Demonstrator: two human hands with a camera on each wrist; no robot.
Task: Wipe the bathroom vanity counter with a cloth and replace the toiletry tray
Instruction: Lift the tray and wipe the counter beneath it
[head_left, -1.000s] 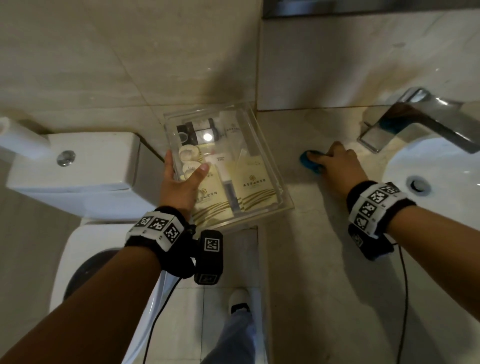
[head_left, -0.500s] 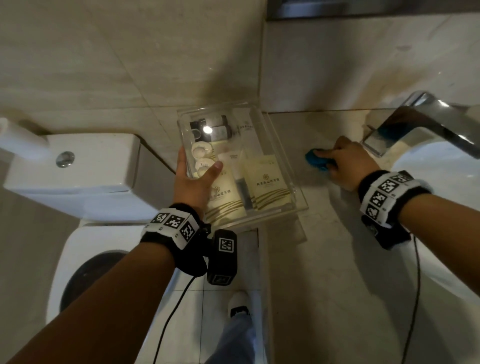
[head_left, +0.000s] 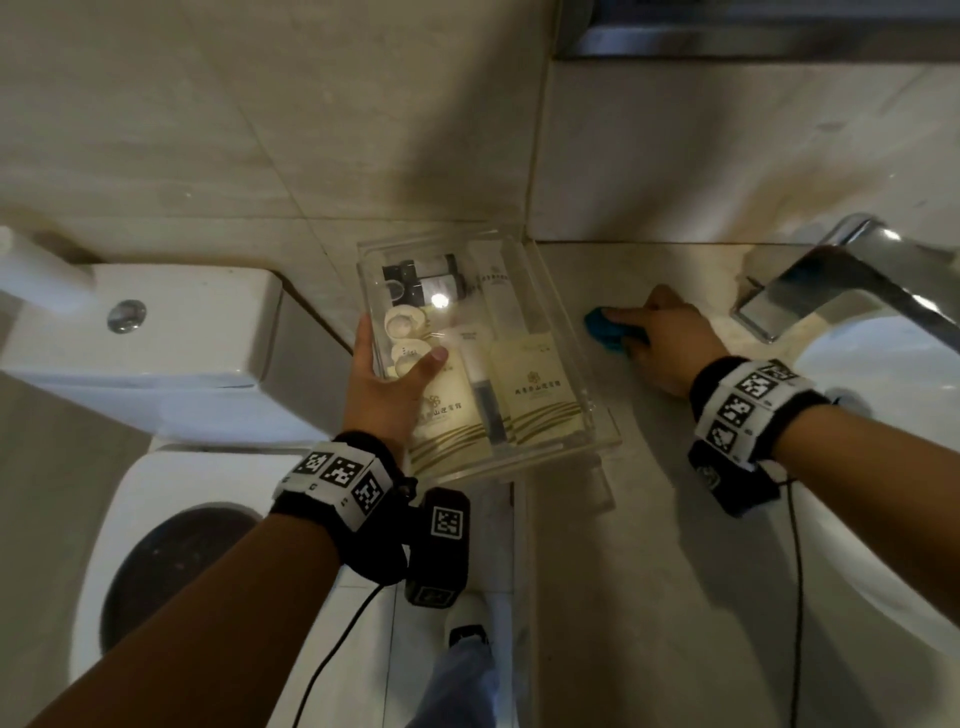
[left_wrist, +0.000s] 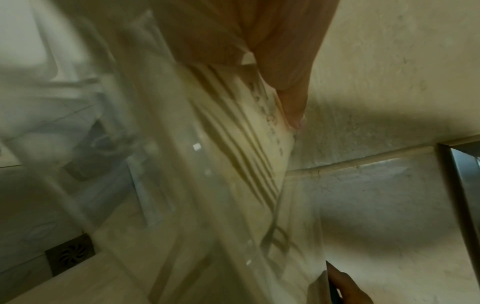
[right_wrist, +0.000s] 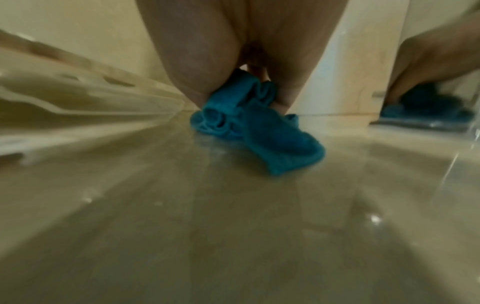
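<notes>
A clear acrylic toiletry tray (head_left: 569, 343) holds cream sachets, small dark bottles and round white items. My left hand (head_left: 400, 358) grips its left side, thumb on top and fingers underneath, and holds it off the left end of the beige vanity counter (head_left: 649, 545). In the left wrist view the tray (left_wrist: 207, 185) is blurred, with my thumb (left_wrist: 293, 102) on a sachet. My right hand (head_left: 639, 327) presses a bunched blue cloth (head_left: 602, 330) onto the counter, just right of the tray. The right wrist view shows the cloth (right_wrist: 249, 123) gathered under my palm (right_wrist: 233, 51).
A chrome faucet (head_left: 831, 280) and a white basin (head_left: 883, 467) lie right of my right hand. The toilet tank (head_left: 156, 338) and bowl (head_left: 171, 571) stand left of the counter. A tiled wall backs the counter. A floor drain (left_wrist: 70, 251) shows below.
My right hand has slid the blue cloth a little to the left, away from the faucet and toward the tray. The left hand still holds the tray in about the same place.
</notes>
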